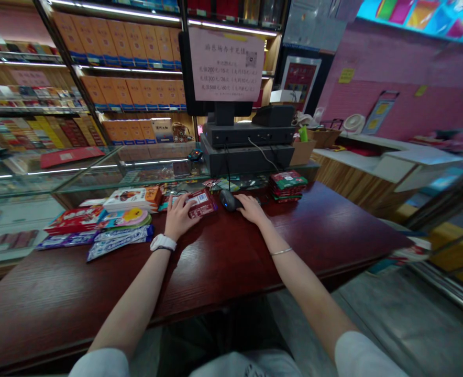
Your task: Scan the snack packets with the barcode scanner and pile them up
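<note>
My left hand [179,215] reaches across the left end of a dark red snack packet [203,203], fingers along its far edge and thumb along its near edge. A white barcode label faces up on the packet. To its right is a black corded device [227,200] with a small blue light, rounded like a mouse or a barcode scanner's head; I cannot tell which. My right hand [252,209] has its curled fingers closed at the device's right end, palm down near the desk. Part of the device is hidden under these fingers.
Left on the dark wooden desk [216,267] lie blue-purple stick packs [119,240], red packets [74,219] and a white-orange box [131,199]. A stack of green-red packets [287,184] stands right. Behind are a monitor [224,112] bearing a paper sign and a glass counter [145,159].
</note>
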`<state>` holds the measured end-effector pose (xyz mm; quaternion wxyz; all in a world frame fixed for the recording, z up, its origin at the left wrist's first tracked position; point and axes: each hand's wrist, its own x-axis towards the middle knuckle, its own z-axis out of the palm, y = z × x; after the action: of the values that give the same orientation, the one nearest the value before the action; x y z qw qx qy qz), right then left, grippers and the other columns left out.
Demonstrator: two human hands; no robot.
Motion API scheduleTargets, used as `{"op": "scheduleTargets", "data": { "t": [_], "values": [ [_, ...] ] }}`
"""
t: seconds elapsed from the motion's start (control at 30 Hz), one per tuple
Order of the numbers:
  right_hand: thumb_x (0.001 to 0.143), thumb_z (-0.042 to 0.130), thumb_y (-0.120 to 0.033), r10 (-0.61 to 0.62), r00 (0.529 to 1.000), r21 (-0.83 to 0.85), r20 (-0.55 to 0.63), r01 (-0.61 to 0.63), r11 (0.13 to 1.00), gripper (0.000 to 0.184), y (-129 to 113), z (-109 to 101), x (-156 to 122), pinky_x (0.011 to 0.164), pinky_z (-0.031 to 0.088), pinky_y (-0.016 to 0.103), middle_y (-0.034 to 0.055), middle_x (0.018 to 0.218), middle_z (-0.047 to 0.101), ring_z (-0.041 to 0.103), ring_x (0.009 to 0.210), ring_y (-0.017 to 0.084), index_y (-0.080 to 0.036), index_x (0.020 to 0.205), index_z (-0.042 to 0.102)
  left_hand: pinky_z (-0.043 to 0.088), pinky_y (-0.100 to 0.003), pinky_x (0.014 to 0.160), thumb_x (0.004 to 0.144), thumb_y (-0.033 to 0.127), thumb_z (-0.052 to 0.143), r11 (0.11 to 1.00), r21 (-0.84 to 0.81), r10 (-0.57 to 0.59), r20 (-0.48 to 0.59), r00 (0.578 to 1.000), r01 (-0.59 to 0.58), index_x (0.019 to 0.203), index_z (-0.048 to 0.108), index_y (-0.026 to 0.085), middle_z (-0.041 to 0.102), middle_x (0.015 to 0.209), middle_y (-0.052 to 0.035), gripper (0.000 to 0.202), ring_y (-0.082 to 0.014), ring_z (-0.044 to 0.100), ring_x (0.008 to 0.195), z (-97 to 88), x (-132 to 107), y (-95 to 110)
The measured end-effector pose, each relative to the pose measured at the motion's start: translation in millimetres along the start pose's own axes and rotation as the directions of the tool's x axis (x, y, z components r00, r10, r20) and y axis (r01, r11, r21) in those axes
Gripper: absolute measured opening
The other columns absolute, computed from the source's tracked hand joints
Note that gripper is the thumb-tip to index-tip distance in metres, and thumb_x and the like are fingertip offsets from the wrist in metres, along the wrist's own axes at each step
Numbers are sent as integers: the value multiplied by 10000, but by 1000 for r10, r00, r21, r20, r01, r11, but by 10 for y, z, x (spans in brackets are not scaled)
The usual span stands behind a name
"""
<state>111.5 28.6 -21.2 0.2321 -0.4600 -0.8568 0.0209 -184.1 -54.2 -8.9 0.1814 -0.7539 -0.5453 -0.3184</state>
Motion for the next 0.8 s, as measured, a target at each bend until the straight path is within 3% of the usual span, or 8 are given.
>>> {"op": "scheduleTargets", "data": {
  "t": [0.3, 0.6, 0.8],
  "values": [
    [910, 518, -294, -109, 961, 198, -255, 163, 967, 513, -202, -131, 23, 1071, 415, 454, 155, 1352, 565, 526, 1219, 272, -148, 1398, 457, 146, -568, 1211, 753, 422, 701, 998, 18, -57, -28, 998, 58, 1088, 628, 237, 566, 1371, -119, 390, -309, 509, 1282, -23, -10, -79],
    [902, 548, -346, -159, 973, 168, -165, 187, 968, 561, -449, -226, -38, 964, 502, 427, 107, 1202, 666, 624, 1111, 278, -226, 1438, 439, 139, -568, 1216, 729, 367, 711, 997, 28, -76, -38, 996, 77, 1095, 623, 247, 564, 1376, -113, 395, -316, 502, 1291, -39, -25, -117],
    [903, 549, -337, -210, 970, 167, -125, 229, 959, 534, -534, -205, -53, 1012, 491, 416, 110, 1309, 635, 614, 1184, 272, -202, 1414, 470, 155, -556, 1215, 722, 356, 718, 995, 40, -95, -23, 995, 96, 1087, 625, 244, 568, 1374, -111, 393, -311, 490, 1300, -48, -33, -120]
  ]
}}
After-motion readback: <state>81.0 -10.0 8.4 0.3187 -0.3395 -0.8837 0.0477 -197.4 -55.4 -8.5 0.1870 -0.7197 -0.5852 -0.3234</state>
